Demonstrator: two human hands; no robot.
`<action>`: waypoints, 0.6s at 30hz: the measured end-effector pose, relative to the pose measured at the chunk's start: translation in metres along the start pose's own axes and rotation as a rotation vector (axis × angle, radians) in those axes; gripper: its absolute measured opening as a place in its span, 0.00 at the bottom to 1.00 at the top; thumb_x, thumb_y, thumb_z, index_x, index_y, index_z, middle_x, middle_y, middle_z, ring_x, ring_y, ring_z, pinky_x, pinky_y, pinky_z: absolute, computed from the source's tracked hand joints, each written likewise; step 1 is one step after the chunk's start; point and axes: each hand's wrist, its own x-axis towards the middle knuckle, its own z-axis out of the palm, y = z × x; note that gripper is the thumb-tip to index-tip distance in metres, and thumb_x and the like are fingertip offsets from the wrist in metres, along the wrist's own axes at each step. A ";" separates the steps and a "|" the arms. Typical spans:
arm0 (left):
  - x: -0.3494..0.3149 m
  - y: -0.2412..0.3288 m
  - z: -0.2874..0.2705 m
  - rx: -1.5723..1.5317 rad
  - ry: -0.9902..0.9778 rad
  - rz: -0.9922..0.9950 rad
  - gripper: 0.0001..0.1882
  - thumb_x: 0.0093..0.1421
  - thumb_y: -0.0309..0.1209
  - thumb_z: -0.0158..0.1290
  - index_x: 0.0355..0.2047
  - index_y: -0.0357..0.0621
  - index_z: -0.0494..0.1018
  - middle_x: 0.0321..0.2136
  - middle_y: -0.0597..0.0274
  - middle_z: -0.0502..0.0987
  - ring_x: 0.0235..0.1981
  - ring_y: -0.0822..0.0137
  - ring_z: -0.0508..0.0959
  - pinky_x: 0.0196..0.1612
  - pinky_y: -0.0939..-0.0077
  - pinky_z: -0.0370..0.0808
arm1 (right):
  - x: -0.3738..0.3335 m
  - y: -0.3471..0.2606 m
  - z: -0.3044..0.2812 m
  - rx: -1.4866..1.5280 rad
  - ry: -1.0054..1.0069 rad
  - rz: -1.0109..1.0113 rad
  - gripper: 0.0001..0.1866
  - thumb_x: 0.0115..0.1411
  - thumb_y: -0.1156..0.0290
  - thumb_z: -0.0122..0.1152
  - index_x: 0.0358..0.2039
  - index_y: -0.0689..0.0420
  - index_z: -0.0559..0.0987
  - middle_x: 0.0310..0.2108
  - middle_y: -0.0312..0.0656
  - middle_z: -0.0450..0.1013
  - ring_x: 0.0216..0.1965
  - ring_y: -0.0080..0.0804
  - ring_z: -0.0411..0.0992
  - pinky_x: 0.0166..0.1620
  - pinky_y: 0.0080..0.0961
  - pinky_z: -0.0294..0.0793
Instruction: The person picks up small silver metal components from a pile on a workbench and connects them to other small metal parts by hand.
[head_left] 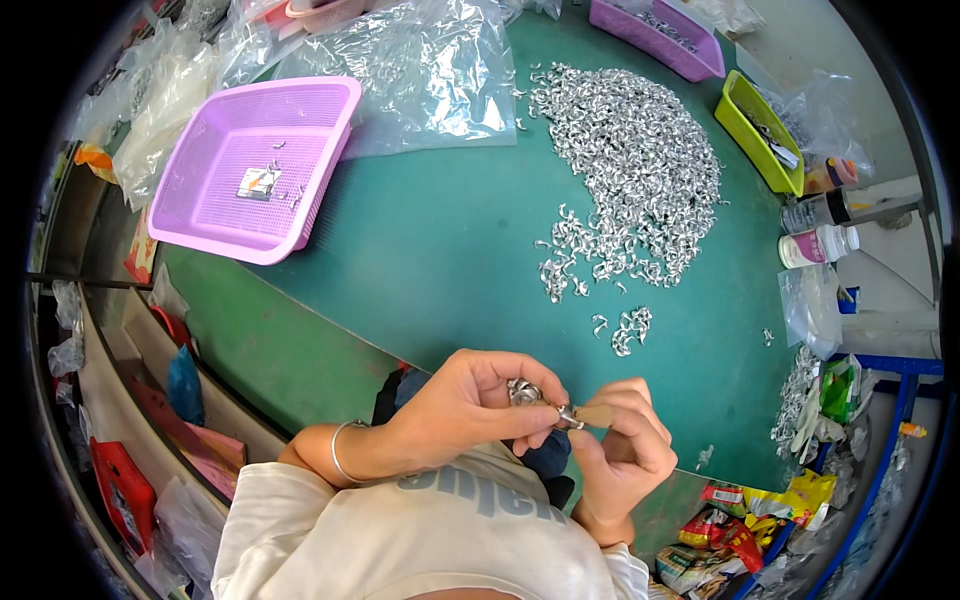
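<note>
My left hand (470,405) is closed around several small curved silver metal pieces (522,392) near the table's front edge. Between its fingertips one metal piece (567,416) sticks out toward the right. My right hand (628,450) comes up to that piece, its fingers bent in a pinch. A small tan flap (596,414) shows at its fingertips; I cannot make out what it is. Just beyond the hands lies a small cluster of the same metal pieces (630,332). Farther back a large heap of them (640,160) spreads over the green table (420,240).
A purple basket (322,200) with a few pieces stands at the left, by a clear plastic sheet (430,90). Another purple basket (690,62) and a yellow-green basket (760,165) stand far right. A white bottle (815,246) and snack packets (800,497) line the right side.
</note>
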 end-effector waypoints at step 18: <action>-0.003 0.027 -0.060 0.009 0.318 0.766 0.12 0.55 0.25 0.50 0.38 0.29 0.66 0.25 0.64 0.69 0.21 0.80 0.65 0.21 0.89 0.64 | 0.001 0.037 -0.035 -0.086 0.260 0.191 0.09 0.44 0.83 0.59 0.29 0.66 0.76 0.27 0.41 0.72 0.30 0.28 0.67 0.35 0.22 0.66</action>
